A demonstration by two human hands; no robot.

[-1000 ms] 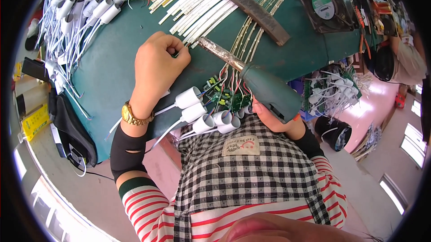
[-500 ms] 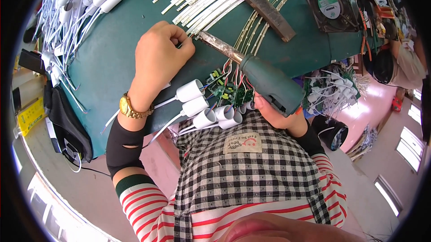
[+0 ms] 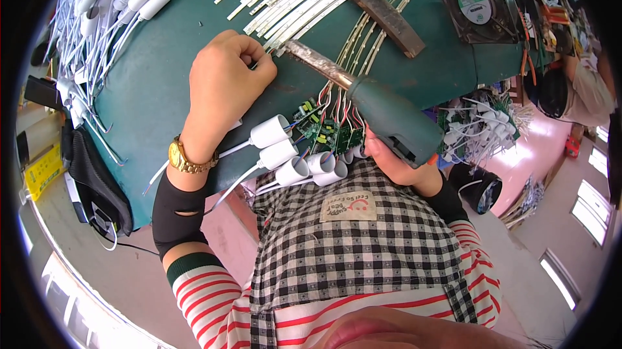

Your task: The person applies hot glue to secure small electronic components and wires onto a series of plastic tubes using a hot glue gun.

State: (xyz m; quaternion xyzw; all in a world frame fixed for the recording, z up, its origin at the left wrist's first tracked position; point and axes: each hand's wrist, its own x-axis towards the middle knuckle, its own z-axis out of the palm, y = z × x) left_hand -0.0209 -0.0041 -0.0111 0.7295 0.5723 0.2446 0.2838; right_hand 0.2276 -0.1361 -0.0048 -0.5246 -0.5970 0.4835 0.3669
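Note:
My right hand (image 3: 395, 158) is wrapped round the dark green handle of a soldering iron (image 3: 392, 116). Its worn metal tip points up and left, close to the fingertips of my left hand (image 3: 230, 80). Those fingers are curled in a pinch by the near ends of the white LED strips (image 3: 295, 2); whatever they hold is hidden. Just below the iron lie small green circuit boards (image 3: 321, 127) with red and white wires running up to narrow LED strips (image 3: 366, 41). White lamp sockets (image 3: 272, 131) with white cables sit beside the boards, at the near table edge.
A dark metal bar (image 3: 372, 6) lies across the strips. At the back right stands a black fan (image 3: 476, 6). White sockets with cables (image 3: 139, 2) are heaped at the far left of the green table (image 3: 146, 90). More boards (image 3: 476, 125) hang in a bundle at right.
My left hand has shifted slightly to the left, and the view has moved a little. The soldering iron stays in my right hand, its tip near the same strip ends.

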